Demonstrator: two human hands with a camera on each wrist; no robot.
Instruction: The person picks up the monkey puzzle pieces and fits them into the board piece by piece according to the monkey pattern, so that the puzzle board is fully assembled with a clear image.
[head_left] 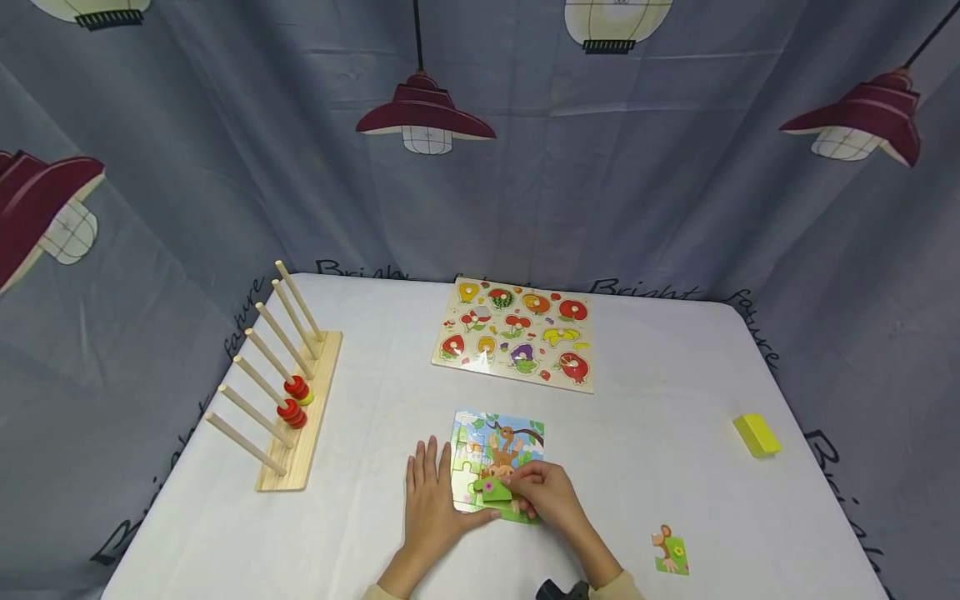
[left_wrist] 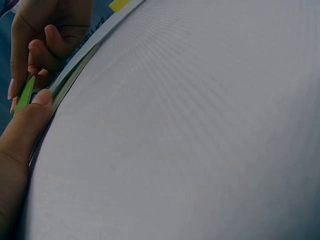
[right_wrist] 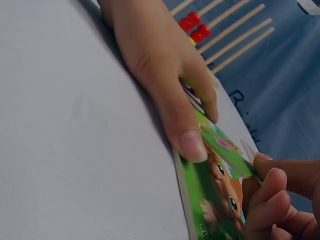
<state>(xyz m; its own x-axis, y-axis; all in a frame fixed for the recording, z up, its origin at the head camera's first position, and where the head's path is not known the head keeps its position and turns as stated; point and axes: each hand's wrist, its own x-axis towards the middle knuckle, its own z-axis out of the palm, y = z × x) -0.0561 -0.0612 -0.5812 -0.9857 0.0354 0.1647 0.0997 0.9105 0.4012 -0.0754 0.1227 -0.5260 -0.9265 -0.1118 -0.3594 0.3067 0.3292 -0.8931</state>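
A jigsaw puzzle (head_left: 517, 427) with a monkey picture lies on the white table in front of me. My left hand (head_left: 437, 505) rests along its left side with straight fingers, the thumb on the near edge of the board. Between thumb and fingers, my right hand (head_left: 549, 495) pinches a green puzzle piece (head_left: 495, 490) with a pink flower. The piece is tilted over the lower part of the puzzle, as the right wrist view also shows that piece (right_wrist: 225, 148) at an angle. Another puzzle piece (head_left: 672, 552), brown and green, lies apart at the right.
Behind the puzzle lies a wooden fruit board (head_left: 513, 335). On the left stands a wooden peg rack (head_left: 321, 392) with tall pegs and red and yellow beads. A yellow block (head_left: 757, 435) sits near the right edge. A patterned grey curtain (head_left: 525, 192) surrounds the table.
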